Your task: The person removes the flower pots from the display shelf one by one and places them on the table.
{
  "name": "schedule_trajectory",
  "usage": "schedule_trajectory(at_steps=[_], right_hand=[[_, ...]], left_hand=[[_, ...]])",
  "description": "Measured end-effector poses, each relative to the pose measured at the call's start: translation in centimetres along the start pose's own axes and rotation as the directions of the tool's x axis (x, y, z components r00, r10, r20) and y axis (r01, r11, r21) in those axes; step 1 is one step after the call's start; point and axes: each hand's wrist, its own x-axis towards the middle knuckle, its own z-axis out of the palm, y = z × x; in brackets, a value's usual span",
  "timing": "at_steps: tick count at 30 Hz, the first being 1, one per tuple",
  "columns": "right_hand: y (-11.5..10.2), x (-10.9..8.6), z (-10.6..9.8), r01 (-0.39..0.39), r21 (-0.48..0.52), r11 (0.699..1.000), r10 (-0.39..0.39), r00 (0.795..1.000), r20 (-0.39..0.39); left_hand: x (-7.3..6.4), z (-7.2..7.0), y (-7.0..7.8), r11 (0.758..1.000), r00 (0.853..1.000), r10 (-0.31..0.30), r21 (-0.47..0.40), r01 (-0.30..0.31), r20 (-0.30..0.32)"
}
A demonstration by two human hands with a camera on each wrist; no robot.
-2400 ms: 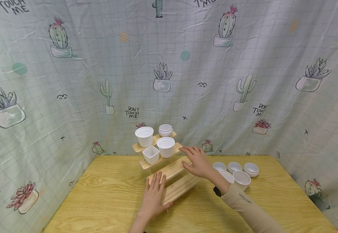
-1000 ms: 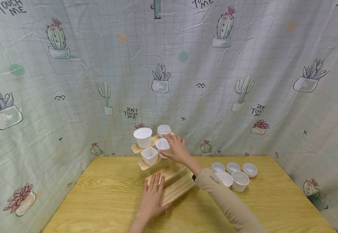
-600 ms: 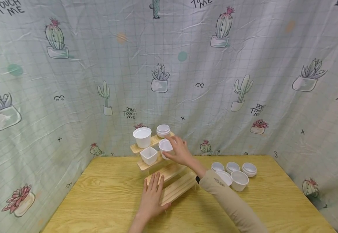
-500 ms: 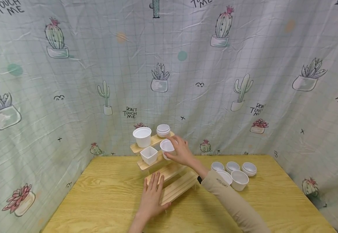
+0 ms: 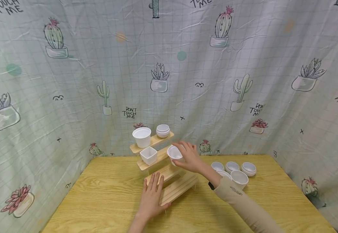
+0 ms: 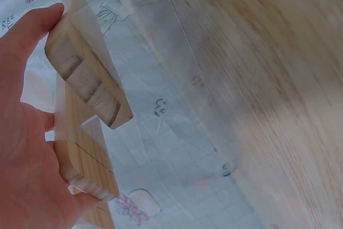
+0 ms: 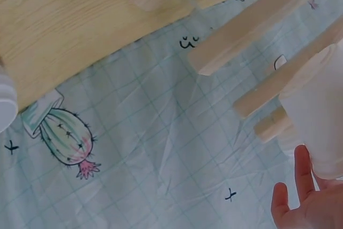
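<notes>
I see a pale, creased curtain [image 5: 134, 61] printed with a faint grid, cacti [image 5: 53, 36] and "DON'T TOUCH ME" lettering [image 5: 129, 113], hanging behind and along both sides of my yellowish wood-grain worktop [image 5: 105, 189] in soft light.

A beige sleeve [image 5: 248, 207] meets a black wristband [image 5: 211, 185].

Cloth [image 5: 183, 77] (cactus-printed), wood-grain table [image 5: 108, 191].

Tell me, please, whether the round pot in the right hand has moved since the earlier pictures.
Yes, the round pot has shifted right in the head view, away from the unmoved square pot.
</notes>
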Motion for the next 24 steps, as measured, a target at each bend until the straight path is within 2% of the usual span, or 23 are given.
schedule_trajectory(at_steps=[6, 17, 24], right_hand=[[0.4, -1.6, -0.4, 0.034, -0.026, 0.999, -0.034, 0.999, -0.007], [0.7, -4.0, -1.9, 0.076, -0.077, 0.994, -0.077, 0.997, -0.020], [1.0, -6.1, -2.6, 0.097, -0.173, 0.980, -0.100, 0.995, -0.005]], left_hand=[[0.0, 0.0, 0.0, 1.000, 1.000, 0.007, -0.004, -0.007, -0.020], [0.1, 0.1, -0.2, 1.000, 0.999, -0.008, -0.008, 0.009, 0.031], [0.1, 0.1, -0.1, 1.000, 0.999, -0.011, -0.009, 0.011, 0.045]])
